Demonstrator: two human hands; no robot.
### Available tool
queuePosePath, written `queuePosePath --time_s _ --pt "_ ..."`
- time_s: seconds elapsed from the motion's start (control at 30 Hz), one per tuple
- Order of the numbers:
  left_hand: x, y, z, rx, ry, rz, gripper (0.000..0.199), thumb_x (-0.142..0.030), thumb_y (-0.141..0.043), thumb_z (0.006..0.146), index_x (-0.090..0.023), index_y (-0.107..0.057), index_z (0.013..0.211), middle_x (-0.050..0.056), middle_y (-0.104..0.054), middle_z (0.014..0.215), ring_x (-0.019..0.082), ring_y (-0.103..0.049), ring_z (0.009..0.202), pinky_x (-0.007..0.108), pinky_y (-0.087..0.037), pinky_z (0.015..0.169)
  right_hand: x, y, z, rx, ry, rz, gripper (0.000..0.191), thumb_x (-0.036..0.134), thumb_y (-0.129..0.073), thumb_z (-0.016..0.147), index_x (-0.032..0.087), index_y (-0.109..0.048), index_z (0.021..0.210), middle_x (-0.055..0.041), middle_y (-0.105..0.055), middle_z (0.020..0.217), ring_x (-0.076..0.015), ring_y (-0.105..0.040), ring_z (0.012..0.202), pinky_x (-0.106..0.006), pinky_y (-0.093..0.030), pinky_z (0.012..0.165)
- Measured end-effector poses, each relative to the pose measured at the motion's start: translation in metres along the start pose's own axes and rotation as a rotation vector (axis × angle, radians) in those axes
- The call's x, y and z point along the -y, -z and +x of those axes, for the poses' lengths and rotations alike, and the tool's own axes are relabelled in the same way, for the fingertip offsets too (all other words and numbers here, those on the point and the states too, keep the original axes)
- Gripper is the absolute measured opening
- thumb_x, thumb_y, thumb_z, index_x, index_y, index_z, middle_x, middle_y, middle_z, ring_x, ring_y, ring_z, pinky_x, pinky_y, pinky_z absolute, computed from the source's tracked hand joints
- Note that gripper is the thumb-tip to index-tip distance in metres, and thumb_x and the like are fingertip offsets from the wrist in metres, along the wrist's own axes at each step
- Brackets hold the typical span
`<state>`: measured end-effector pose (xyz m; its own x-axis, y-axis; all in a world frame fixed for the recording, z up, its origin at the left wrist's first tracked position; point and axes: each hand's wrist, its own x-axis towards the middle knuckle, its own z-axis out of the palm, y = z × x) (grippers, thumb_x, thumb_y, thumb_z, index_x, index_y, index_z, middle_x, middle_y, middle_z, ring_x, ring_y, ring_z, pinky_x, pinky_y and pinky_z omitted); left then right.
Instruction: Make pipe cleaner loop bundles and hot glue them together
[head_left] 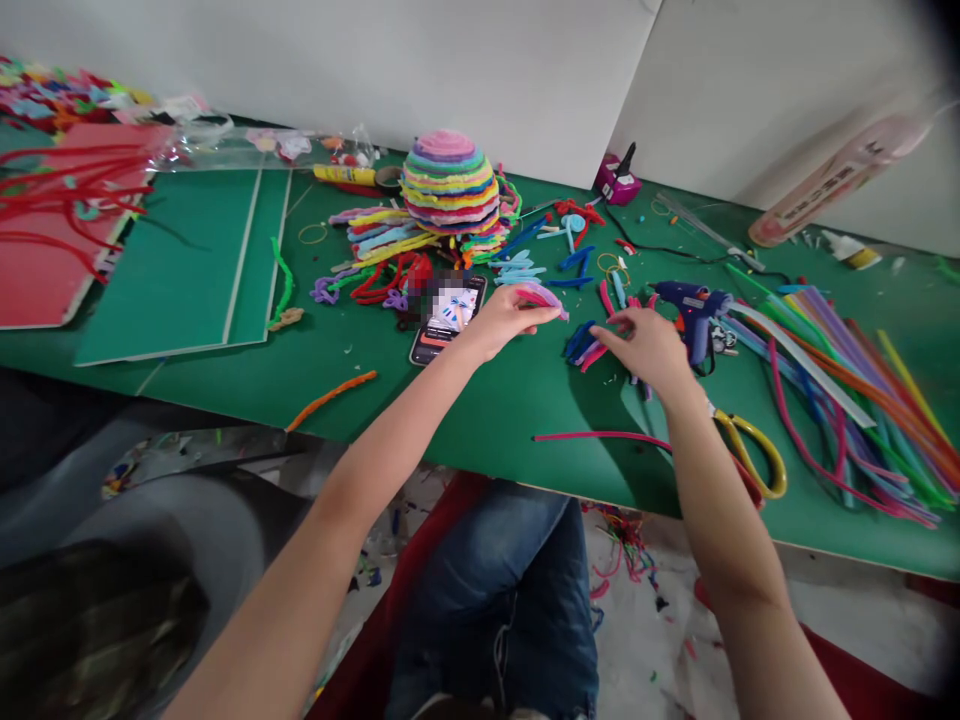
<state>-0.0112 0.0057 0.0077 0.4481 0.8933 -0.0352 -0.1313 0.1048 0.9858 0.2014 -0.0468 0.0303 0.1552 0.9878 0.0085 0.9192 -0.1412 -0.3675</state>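
Observation:
My left hand [506, 322] is closed, pinching a curved pink and purple pipe-cleaner piece [544, 296] just above the green table. My right hand [646, 345] is low over the table with thumb and forefinger apart. The thumb tip is at a blue bent pipe-cleaner piece [580, 342], and I cannot tell whether it touches. Pink pieces lie under and beside that hand. A phone [429, 345] with a lit screen lies beside my left wrist. Past my right hand rests a blue glue gun [696, 310].
A striped pipe-cleaner dome [450, 185] stands at the back. Yellow-handled scissors [757, 455] lie by my right forearm, near long loose pipe cleaners [847, 380]. A green board [180, 265] and a pink board [45, 270] lie left. A bottle [832, 180] stands back right.

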Motion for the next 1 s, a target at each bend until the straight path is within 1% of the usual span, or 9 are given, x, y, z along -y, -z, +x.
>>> queuePosePath --time_s 0.1,0.2,0.33,0.43,0.53,0.6,0.67,0.83,1.0 --pt "-0.001 -0.001 -0.001 -0.003 0.01 0.001 0.015 -0.024 -0.074 0.069 -0.016 -0.066 0.079 0.003 -0.069 0.081 0.008 -0.056 0.068 0.02 -0.04 0.057 -0.002 -0.031 0.017 -0.103 0.104 0.012 0.032 0.05 -0.07 0.072 0.02 -0.067 0.086 -0.0098 -0.064 0.092 -0.0259 -0.057 0.091 -0.04 -0.044 0.079" --pt "-0.003 -0.001 -0.001 -0.013 0.045 0.016 0.011 -0.022 -0.072 0.072 -0.015 -0.064 0.076 0.003 -0.067 0.078 0.007 -0.053 0.065 0.02 -0.037 0.054 -0.005 -0.042 0.024 -0.122 0.152 0.091 0.022 0.042 -0.071 0.073 0.021 -0.066 0.077 -0.0068 -0.063 0.084 -0.0231 -0.057 0.083 -0.039 -0.044 0.076" --pt "-0.004 0.0 -0.001 -0.041 0.104 0.099 0.01 -0.024 -0.068 0.078 -0.015 -0.063 0.078 0.005 -0.067 0.082 0.009 -0.055 0.069 0.021 -0.033 0.05 -0.004 -0.032 0.021 -0.106 0.207 0.342 0.015 0.034 -0.066 0.077 0.021 -0.062 0.076 -0.0013 -0.061 0.07 -0.0167 -0.057 0.067 -0.033 -0.045 0.066" --pt "-0.004 0.0 -0.002 -0.065 0.127 0.135 0.01 -0.023 -0.068 0.08 -0.016 -0.061 0.084 0.005 -0.068 0.083 0.011 -0.06 0.074 0.02 -0.035 0.05 -0.004 -0.021 0.017 -0.038 0.204 0.581 0.023 0.037 -0.071 0.071 0.021 -0.058 0.08 0.0015 -0.061 0.069 -0.0145 -0.058 0.061 -0.031 -0.047 0.06" --pt "-0.004 -0.001 -0.004 -0.029 0.127 0.157 0.011 -0.021 -0.067 0.08 -0.015 -0.059 0.086 0.006 -0.069 0.086 0.013 -0.065 0.08 0.021 -0.039 0.053 -0.007 -0.014 0.014 0.016 0.215 0.733 0.033 0.036 -0.078 0.061 0.021 -0.057 0.081 0.0016 -0.063 0.073 -0.0148 -0.062 0.067 -0.032 -0.052 0.065" --pt "-0.004 -0.003 -0.005 0.009 0.139 0.186 0.011 -0.021 -0.066 0.081 -0.014 -0.059 0.086 0.007 -0.07 0.088 0.014 -0.066 0.081 0.021 -0.041 0.055 -0.008 -0.012 0.013 0.04 0.241 0.789 0.03 0.034 -0.078 0.061 0.021 -0.059 0.081 0.0011 -0.064 0.076 -0.0147 -0.062 0.071 -0.033 -0.053 0.07" --pt "-0.005 -0.004 -0.006 0.05 0.147 0.215 0.011 -0.02 -0.065 0.081 -0.012 -0.061 0.086 0.008 -0.071 0.087 0.014 -0.065 0.08 0.021 -0.041 0.055 -0.008 -0.013 0.012 0.027 0.241 0.807 0.024 0.034 -0.074 0.066 0.021 -0.06 0.082 0.001 -0.064 0.077 -0.0143 -0.061 0.072 -0.034 -0.053 0.072" --pt "-0.003 -0.004 -0.005 0.125 0.145 0.23 0.015 -0.024 -0.067 0.079 -0.012 -0.063 0.087 0.009 -0.072 0.086 0.013 -0.065 0.079 0.02 -0.039 0.055 0.0 -0.021 0.009 -0.107 0.195 0.741 0.015 0.034 -0.065 0.078 0.024 -0.059 0.087 0.0023 -0.059 0.071 -0.0147 -0.061 0.067 -0.035 -0.052 0.067" --pt "-0.003 -0.003 -0.005 0.138 0.17 0.214 0.016 -0.023 -0.071 0.075 -0.012 -0.064 0.084 0.008 -0.071 0.084 0.012 -0.063 0.075 0.022 -0.042 0.057 0.009 -0.029 0.002 -0.234 0.273 0.622 0.017 0.041 -0.058 0.085 0.025 -0.057 0.093 -0.0006 -0.06 0.076 -0.0166 -0.062 0.069 -0.036 -0.052 0.066"
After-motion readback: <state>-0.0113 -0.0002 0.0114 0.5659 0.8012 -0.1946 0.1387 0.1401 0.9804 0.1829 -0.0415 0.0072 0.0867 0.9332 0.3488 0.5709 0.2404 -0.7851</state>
